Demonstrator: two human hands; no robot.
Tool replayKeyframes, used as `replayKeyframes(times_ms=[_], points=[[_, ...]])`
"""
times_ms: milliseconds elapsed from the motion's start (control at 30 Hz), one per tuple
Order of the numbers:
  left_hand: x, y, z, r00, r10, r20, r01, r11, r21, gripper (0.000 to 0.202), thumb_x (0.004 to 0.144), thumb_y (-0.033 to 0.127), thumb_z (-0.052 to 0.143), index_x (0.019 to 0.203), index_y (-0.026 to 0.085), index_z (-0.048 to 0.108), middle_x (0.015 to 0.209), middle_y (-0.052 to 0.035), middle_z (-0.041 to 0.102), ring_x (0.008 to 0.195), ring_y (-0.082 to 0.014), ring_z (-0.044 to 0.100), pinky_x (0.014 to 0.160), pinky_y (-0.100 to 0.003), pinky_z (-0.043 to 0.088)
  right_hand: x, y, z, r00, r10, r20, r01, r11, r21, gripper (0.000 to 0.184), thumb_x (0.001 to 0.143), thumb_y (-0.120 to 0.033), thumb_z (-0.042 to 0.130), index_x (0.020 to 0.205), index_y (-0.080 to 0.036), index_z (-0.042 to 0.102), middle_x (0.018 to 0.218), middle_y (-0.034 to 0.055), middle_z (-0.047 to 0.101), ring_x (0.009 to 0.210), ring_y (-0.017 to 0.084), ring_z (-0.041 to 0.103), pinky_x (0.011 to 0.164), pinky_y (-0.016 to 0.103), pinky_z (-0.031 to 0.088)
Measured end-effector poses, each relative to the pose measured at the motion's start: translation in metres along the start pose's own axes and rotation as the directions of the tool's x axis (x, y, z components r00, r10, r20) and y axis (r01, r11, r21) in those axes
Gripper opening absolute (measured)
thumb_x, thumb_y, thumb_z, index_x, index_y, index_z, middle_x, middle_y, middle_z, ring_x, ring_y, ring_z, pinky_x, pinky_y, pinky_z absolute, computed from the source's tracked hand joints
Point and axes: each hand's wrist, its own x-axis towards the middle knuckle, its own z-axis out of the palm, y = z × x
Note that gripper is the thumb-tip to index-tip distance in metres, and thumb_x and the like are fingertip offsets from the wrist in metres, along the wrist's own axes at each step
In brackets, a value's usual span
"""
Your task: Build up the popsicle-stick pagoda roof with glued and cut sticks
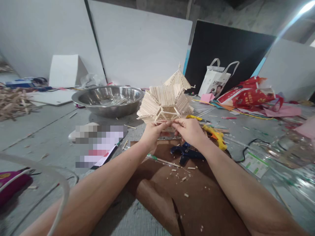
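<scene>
A pavilion-like model (167,98) of thin pale wooden sticks stands in front of me, with flared roof panels and an open frame at its near side. Both hands meet at the low front edge of that frame. My left hand (155,132) is closed, thumb and fingers pinched against the edge. From the other side my right hand (189,131) pinches at the same spot, fingertips almost touching the left ones. Any small piece between the fingertips is hidden. Under my right wrist lies a dark blue tool (188,153), and beside it a yellow glue gun (216,136).
A steel basin (83,103) stands left of the model. Brown sheeting (204,203) with stick scraps lies below my arms. A phone-like slab (108,149) rests at left. Further right are a white paper bag (214,80), a red bag (248,95) and clear plastic (290,147).
</scene>
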Motion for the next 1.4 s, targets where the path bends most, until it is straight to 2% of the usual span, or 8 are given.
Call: replayKeyframes(times_ms=[200, 367, 633, 800, 1033, 1167, 1400], points=[[-0.0004, 0.0001, -0.0006, 1.0, 0.011, 0.001, -0.011, 1.0, 0.01, 0.019, 0.065, 0.027, 0.059, 0.077, 0.013, 0.062, 0.085, -0.007, 0.062, 0.064, -0.0132, 0.058, 0.053, -0.024, 0.045, 0.0, -0.0012, 0.0023, 0.999, 0.016, -0.043, -0.017, 1.0, -0.022, 0.021, 0.076, -0.026, 0.046, 0.086, -0.021, 0.064, 0.046, -0.0028, 0.057, 0.041, 0.009, 0.051, 0.048, 0.019, 0.038], [-0.0002, 0.0007, -0.0005, 1.0, 0.005, 0.005, -0.005, 1.0, 0.015, 0.017, 0.065, 0.027, 0.059, 0.074, 0.012, 0.062, 0.082, -0.0068, 0.063, 0.061, -0.0124, 0.057, 0.053, -0.024, 0.045, -0.0014, -0.0009, 0.0033, 0.997, -0.015, -0.076, 0.011, 0.999, -0.053, 0.02, 0.076, -0.025, 0.046, 0.085, -0.022, 0.064, 0.048, -0.0026, 0.058, 0.044, 0.009, 0.053, 0.049, 0.019, 0.037], [0.0009, -0.0006, -0.0016, 1.0, 0.001, -0.011, -0.001, 0.999, 0.034, 0.021, 0.065, 0.029, 0.059, 0.076, 0.011, 0.062, 0.085, -0.0089, 0.063, 0.066, -0.0143, 0.058, 0.054, -0.024, 0.045, -0.0003, -0.0012, 0.0023, 0.998, -0.019, -0.066, 0.017, 0.999, -0.032, 0.02, 0.075, -0.025, 0.047, 0.084, -0.021, 0.064, 0.046, -0.0028, 0.057, 0.043, 0.009, 0.052, 0.049, 0.019, 0.038], [0.0009, -0.0001, -0.0004, 1.0, 0.009, -0.002, -0.009, 1.0, 0.024, 0.018, 0.065, 0.027, 0.059, 0.074, 0.011, 0.061, 0.083, -0.0082, 0.063, 0.062, -0.0135, 0.058, 0.052, -0.024, 0.045, -0.0006, -0.0009, 0.0031, 0.996, -0.023, -0.081, 0.021, 0.999, -0.024, 0.019, 0.076, -0.026, 0.047, 0.083, -0.022, 0.064, 0.047, -0.0029, 0.058, 0.044, 0.009, 0.053, 0.05, 0.019, 0.038], [0.001, -0.0002, -0.0015, 1.0, 0.009, 0.004, -0.009, 1.0, 0.004, 0.019, 0.063, 0.026, 0.06, 0.076, 0.012, 0.062, 0.079, -0.0074, 0.063, 0.062, -0.0136, 0.058, 0.052, -0.023, 0.045, -0.0007, -0.0017, 0.0023, 0.996, -0.023, -0.081, 0.019, 0.998, -0.054, 0.018, 0.075, -0.025, 0.047, 0.073, -0.019, 0.063, 0.048, -0.0022, 0.058, 0.045, 0.009, 0.053, 0.05, 0.019, 0.038], [0.0016, -0.0016, -0.003, 1.0, 0.007, 0.004, -0.007, 1.0, 0.011, 0.022, 0.065, 0.026, 0.059, 0.082, 0.013, 0.062, 0.081, -0.0075, 0.063, 0.063, -0.0136, 0.058, 0.053, -0.024, 0.045, -0.0002, -0.001, 0.0015, 0.997, -0.037, -0.064, 0.033, 0.998, -0.06, 0.017, 0.075, -0.026, 0.048, 0.077, -0.019, 0.063, 0.049, -0.0018, 0.06, 0.045, 0.009, 0.054, 0.049, 0.019, 0.038], [0.0018, -0.0016, -0.0044, 1.0, 0.016, 0.009, -0.016, 1.0, -0.015, 0.02, 0.064, 0.026, 0.059, 0.078, 0.012, 0.062, 0.083, -0.0086, 0.062, 0.062, -0.0129, 0.058, 0.053, -0.024, 0.045, 0.0002, -0.0001, 0.0015, 0.997, -0.041, -0.064, 0.037, 0.997, -0.069, 0.019, 0.075, -0.027, 0.048, 0.082, -0.019, 0.064, 0.051, -0.0008, 0.061, 0.046, 0.01, 0.054, 0.049, 0.02, 0.038]])
